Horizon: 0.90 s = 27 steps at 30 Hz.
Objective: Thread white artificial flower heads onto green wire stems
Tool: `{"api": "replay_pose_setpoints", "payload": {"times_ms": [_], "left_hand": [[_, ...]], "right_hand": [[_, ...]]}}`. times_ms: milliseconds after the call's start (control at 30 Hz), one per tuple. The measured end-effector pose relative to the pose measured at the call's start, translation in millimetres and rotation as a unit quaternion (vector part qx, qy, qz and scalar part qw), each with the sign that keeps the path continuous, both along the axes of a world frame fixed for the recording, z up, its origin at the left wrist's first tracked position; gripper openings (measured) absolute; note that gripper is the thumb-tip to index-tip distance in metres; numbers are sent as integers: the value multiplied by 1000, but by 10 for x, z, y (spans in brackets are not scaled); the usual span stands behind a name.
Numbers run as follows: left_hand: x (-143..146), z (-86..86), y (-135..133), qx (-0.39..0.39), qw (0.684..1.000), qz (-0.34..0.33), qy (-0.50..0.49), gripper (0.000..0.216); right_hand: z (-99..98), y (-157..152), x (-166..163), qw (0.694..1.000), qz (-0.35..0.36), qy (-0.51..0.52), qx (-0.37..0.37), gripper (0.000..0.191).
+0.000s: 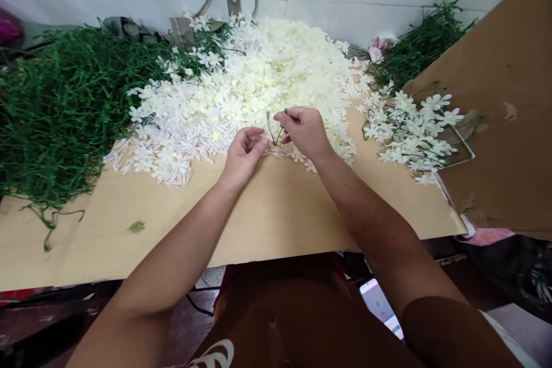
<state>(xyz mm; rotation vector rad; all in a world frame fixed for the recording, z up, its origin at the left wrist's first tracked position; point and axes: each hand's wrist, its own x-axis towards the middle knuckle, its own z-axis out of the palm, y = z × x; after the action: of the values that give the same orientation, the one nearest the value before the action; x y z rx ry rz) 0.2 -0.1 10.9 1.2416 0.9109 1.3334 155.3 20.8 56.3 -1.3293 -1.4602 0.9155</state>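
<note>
My right hand [307, 131] is closed in a pinch on a thin green artificial flower stem [275, 141], which bends in a V between my two hands. Just to its left, my left hand [242, 155] has thumb and fingertips pressed together close to the stem's lower end. What those fingertips hold, if anything, is too small to make out. Both hands are above the front edge of a big heap of white artificial flowers [288, 63]. Loose white blossoms with thin white stalks [172, 169] lie left of my left hand.
A large pile of green stems [64, 103] covers the left side, with more green stems [425, 40] at back right. Stems bearing white flowers [414, 126] lie right, beside a bent metal rod [468, 158] and an upright cardboard sheet [504, 98]. Cardboard [276, 213] covers the table.
</note>
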Motion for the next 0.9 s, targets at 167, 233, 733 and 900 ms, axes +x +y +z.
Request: {"api": "replay_pose_setpoints", "payload": {"times_ms": [167, 233, 733, 900], "left_hand": [[-32, 60, -33, 1, 998, 19, 64, 50], [-45, 98, -53, -3, 997, -2, 80, 52], [14, 111, -124, -77, 985, -98, 120, 40], [-65, 141, -88, -57, 965, -168, 191, 32]], "right_hand": [[-104, -222, 102, 998, 13, -54, -25, 43], [-140, -264, 140, 997, 9, -71, -39, 42], [-245, -457, 235, 954, -45, -295, 14, 16], [-202, -501, 295, 960, 83, -265, -10, 11]]}}
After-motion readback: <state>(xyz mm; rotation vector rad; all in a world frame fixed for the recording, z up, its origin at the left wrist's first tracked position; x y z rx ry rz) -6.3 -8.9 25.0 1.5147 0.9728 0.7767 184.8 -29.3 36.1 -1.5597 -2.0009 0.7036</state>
